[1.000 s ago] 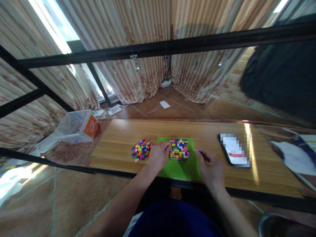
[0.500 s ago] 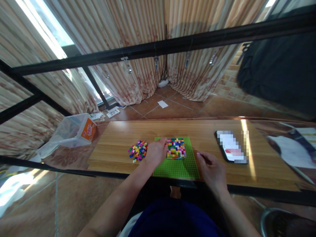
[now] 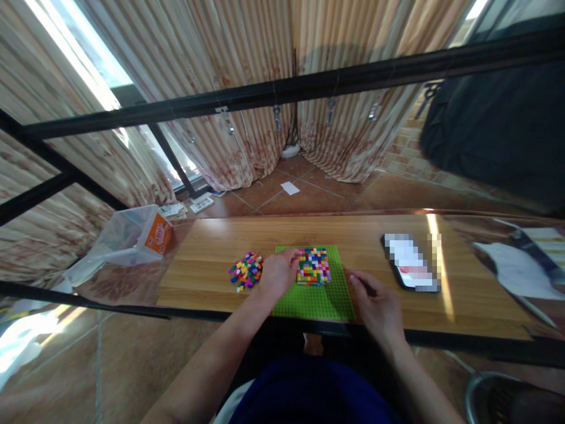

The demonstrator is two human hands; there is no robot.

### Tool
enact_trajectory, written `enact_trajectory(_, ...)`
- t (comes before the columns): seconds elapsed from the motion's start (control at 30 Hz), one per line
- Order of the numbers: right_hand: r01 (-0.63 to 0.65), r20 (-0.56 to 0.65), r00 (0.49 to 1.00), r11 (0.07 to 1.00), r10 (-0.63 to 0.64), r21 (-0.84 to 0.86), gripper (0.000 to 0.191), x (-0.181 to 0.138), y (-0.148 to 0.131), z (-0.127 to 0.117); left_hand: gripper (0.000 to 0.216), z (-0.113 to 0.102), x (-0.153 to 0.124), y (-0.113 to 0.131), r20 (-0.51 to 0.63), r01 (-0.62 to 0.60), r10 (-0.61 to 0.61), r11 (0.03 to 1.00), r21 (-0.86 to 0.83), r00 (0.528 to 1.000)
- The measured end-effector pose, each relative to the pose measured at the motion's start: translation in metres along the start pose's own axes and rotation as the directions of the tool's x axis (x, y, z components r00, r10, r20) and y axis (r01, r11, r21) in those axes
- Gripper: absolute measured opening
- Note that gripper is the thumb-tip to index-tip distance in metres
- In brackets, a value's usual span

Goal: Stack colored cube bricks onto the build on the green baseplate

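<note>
A green studded baseplate (image 3: 324, 300) lies on the wooden table (image 3: 212, 265) in front of me. On its far half stands a square block of many-coloured small bricks (image 3: 313, 265). My left hand (image 3: 277, 272) rests on the plate's left edge, fingers curled against the block's left side. A loose pile of coloured bricks (image 3: 245, 271) lies just left of that hand. My right hand (image 3: 376, 303) lies at the plate's right edge, fingers curled and pinched; what they hold, if anything, I cannot make out.
A phone (image 3: 409, 261) lies on the table to the right. A clear plastic box with an orange label (image 3: 135, 235) sits off the table's left end. Black metal bars (image 3: 282, 91) cross the view above. Papers (image 3: 516, 268) lie at the far right.
My left hand has slid slightly up along the block's left side. My head has shifted a little, so everything sits a bit further left in view. My right hand has hardly moved.
</note>
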State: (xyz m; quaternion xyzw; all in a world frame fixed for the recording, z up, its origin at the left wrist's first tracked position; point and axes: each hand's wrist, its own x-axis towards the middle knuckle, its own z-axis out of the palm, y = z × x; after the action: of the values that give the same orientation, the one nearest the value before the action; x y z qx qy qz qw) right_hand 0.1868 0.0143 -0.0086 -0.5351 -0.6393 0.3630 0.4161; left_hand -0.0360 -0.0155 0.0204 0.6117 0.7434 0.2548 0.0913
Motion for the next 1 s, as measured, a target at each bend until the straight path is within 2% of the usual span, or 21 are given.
enact_trajectory(0.17,0.014,0.038,0.999,1.0,-0.013,-0.017,0.038,0.002,0.002,-0.002,0.021,0.0,-0.002,-0.003,-0.029,0.052,-0.059,0.979,-0.197,0.998)
enact_trajectory(0.3,0.023,0.088,0.996,1.0,-0.021,-0.015,0.038,0.005,0.001,0.002,0.019,0.001,-0.001,-0.004,-0.065,0.072,-0.093,0.961,-0.266,0.994)
enact_trajectory(0.57,0.101,0.082,0.991,0.993,-0.105,0.058,0.034,0.022,-0.001,0.023,0.018,0.024,0.012,-0.018,-0.057,0.152,-0.198,0.88,-0.45,0.979)
enact_trajectory(0.67,0.123,0.09,0.987,0.985,-0.134,0.118,0.031,0.03,0.001,0.031,0.028,0.031,0.014,-0.024,-0.054,0.183,-0.246,0.836,-0.516,0.968)
enact_trajectory(1.0,0.142,0.157,0.972,0.971,-0.173,0.195,0.023,0.038,0.013,0.043,0.016,0.032,0.014,-0.016,-0.051,0.16,-0.247,0.757,-0.634,0.968)
